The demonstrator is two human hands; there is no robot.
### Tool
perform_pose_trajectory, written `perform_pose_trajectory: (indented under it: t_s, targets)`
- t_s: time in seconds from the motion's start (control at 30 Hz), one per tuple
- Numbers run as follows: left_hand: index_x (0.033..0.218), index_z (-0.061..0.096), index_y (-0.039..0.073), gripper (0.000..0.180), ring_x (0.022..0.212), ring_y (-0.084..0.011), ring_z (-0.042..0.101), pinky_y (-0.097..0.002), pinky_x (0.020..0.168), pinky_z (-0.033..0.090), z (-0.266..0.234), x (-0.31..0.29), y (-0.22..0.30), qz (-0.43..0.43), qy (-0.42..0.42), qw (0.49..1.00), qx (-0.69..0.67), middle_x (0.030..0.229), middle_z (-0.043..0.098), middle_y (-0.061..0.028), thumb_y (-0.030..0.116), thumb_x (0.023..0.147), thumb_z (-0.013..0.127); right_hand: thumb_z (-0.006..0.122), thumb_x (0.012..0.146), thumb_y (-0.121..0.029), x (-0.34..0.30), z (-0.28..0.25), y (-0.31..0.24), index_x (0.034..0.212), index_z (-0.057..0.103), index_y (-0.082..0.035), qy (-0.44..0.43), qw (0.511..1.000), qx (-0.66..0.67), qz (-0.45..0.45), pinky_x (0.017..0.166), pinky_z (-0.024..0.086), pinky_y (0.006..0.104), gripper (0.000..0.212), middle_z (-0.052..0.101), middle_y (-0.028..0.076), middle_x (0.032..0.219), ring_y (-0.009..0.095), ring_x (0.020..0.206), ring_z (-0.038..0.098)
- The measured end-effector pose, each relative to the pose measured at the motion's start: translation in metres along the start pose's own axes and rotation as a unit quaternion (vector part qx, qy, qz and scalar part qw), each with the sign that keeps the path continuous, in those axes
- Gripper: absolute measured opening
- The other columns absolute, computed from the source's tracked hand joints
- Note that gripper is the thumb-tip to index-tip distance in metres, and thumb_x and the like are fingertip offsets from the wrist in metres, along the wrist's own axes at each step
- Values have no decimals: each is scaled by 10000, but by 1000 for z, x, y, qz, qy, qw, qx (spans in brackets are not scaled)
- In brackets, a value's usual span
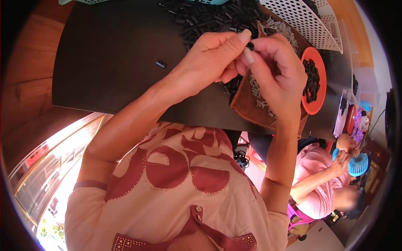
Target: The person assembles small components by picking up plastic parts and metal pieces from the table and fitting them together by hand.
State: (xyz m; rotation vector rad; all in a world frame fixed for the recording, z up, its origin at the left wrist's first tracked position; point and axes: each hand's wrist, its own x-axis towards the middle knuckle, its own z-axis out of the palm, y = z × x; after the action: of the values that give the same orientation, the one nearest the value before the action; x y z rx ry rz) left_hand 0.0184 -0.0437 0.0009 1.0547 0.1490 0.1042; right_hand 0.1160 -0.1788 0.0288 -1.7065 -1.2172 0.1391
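Observation:
Above the dark table both my hands meet fingertip to fingertip. My left hand (215, 56) is closed in a pinch, its thumb and fingers at a small black cylindrical piece (250, 45). From the other side my right hand (282, 71) pinches the same piece between thumb and forefinger. Fingers hide most of it. Behind the hands spreads a heap of similar black cylinders (201, 19). Under my right hand lies a brown cloth (247, 102) with many small silvery metal pieces (280, 27), too small to name. One loose black cylinder (161, 63) lies left of my left forearm.
An orange-red bowl (320, 75) of black pieces stands right of my right hand. Beyond it is a white perforated basket (324, 25). Green basket rims (205, 1) show at the far edge. At the right a person in pink (316, 167) works near a blue ribbed object (358, 165).

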Motion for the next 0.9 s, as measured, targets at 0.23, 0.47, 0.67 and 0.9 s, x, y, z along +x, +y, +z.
perform_pose_trajectory:
  t_s: [0.23,0.47,0.67,0.9]
  targets:
    - [786,547,66,339,468,-121,427,-244,432,300,-4,3,-2,32,91,993,-68,669,558,-61,320,1000,481,662,862,-21,4,-18,6,994,633,-4,52,997,43,38,595,419,189,136,547,7,765,51,662,516]
    - [867,495,55,278,555,-141,463,-266,518,359,-11,-7,23,168,193,949,-185,779,545,-77,262,1023,394,630,831,9,-15,-8,4,941,605,-20,-79,988,-134,-5,601,472,305,117,567,94,803,221,676,590]
    - [864,496,57,268,558,-145,465,-272,517,360,-21,1,15,165,206,942,-207,773,543,-73,271,1009,426,621,830,-49,-31,28,-17,917,568,-42,-146,976,-159,-22,524,490,389,102,540,104,846,289,649,613]
    - [852,502,55,266,554,-139,463,-261,502,355,-17,2,20,159,228,942,-187,762,543,-71,269,1000,445,641,776,-61,-23,49,-24,871,506,-33,-251,919,-304,-15,536,490,418,168,501,114,816,323,673,606]
